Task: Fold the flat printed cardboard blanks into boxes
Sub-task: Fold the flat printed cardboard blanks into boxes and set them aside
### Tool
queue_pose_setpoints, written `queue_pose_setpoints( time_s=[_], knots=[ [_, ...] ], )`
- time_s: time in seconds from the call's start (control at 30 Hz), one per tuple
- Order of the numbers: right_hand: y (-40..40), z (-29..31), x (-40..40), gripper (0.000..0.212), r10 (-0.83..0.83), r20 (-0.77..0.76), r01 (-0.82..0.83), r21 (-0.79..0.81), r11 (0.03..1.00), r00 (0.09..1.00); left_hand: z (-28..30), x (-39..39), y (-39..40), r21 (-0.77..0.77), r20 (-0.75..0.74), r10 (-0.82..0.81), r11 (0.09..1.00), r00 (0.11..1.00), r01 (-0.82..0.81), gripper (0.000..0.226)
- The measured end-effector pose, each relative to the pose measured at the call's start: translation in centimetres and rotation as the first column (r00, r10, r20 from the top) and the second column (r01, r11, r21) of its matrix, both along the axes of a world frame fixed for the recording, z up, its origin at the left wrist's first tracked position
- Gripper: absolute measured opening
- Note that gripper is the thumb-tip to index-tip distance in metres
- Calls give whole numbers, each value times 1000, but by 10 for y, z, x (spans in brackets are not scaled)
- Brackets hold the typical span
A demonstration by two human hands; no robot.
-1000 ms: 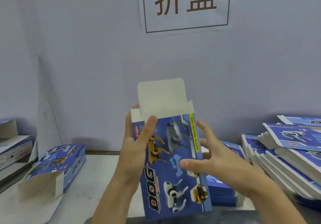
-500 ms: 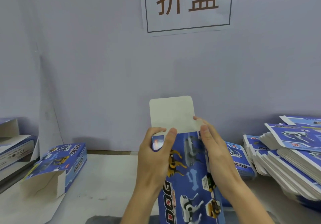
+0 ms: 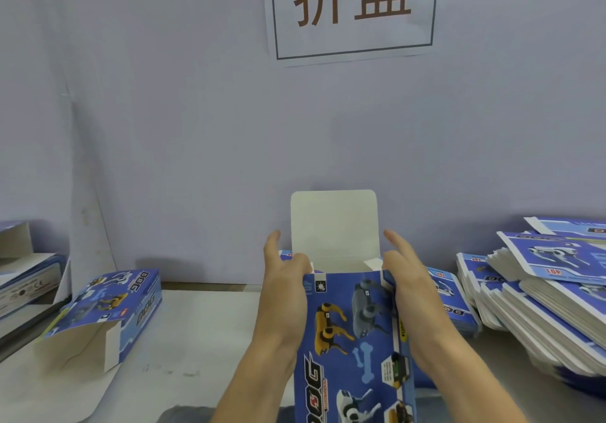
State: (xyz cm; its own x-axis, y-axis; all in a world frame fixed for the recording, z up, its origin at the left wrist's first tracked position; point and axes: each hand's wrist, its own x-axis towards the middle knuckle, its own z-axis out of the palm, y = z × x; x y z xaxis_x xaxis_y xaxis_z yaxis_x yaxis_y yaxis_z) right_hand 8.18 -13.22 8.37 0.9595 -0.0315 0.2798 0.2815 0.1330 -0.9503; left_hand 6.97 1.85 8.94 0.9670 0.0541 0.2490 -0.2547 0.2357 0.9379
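I hold a blue printed box [image 3: 354,340] with robot-dog pictures upright in front of me, opened into a sleeve. Its white top flap [image 3: 333,225] stands straight up, and small white side flaps show at the open mouth. My left hand [image 3: 284,288] grips the box's left upper edge, thumb on the front panel. My right hand [image 3: 408,288] holds the right upper edge, fingers stretched toward the flap. The box's lower end runs out of the frame.
A folded blue box [image 3: 108,314] lies on its side at the left, open end toward me. Tall stacks of flat blanks [image 3: 541,298] fill the right. More boxes [image 3: 23,275] sit at the far left. A grey wall with a paper sign [image 3: 352,9] stands behind.
The box has opened from flat into a sleeve. My hands shifted from the front panel to its two side edges, and the top flap now stands fully upright.
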Motion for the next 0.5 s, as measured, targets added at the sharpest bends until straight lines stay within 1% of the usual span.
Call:
queue_pose_setpoints(
  time_s=[0.07,0.1,0.13,0.2,0.23,0.27,0.33,0.4,0.47,0.5],
  knots=[
    [1,0,0,34,5,33,-5,9,1000,999,1,-1,-2,-2,38,27,1000,999,-27,27],
    [2,0,-2,32,-23,41,23,15,1000,999,-1,-1,-2,-29,64,62,998,996,-61,20],
    [4,-1,-3,32,-52,52,51,25,998,997,-2,-2,-3,-63,85,94,994,992,-89,18],
    [4,-5,-1,42,-99,65,97,26,995,993,-5,-2,-3,-143,64,157,979,986,-146,36],
    [4,-6,-3,46,-124,47,122,40,992,991,-6,-2,-3,-160,54,188,971,981,-178,40],
    [5,-7,-5,47,-143,27,141,67,988,989,-6,-1,-2,-161,51,207,967,977,-197,39],
    [4,-10,-4,48,-151,3,150,90,984,988,-6,0,-2,-113,60,219,971,974,-211,33],
    [4,-6,-2,46,-137,14,136,33,990,990,-7,3,-2,-56,79,226,974,971,-222,37],
    [-3,-6,-3,37,-9,80,15,-72,997,997,-5,3,-2,-68,55,180,982,982,-176,34],
    [-6,-4,-3,47,45,88,-34,-121,992,995,-4,2,0,-98,28,148,985,989,-145,30]
  ],
)
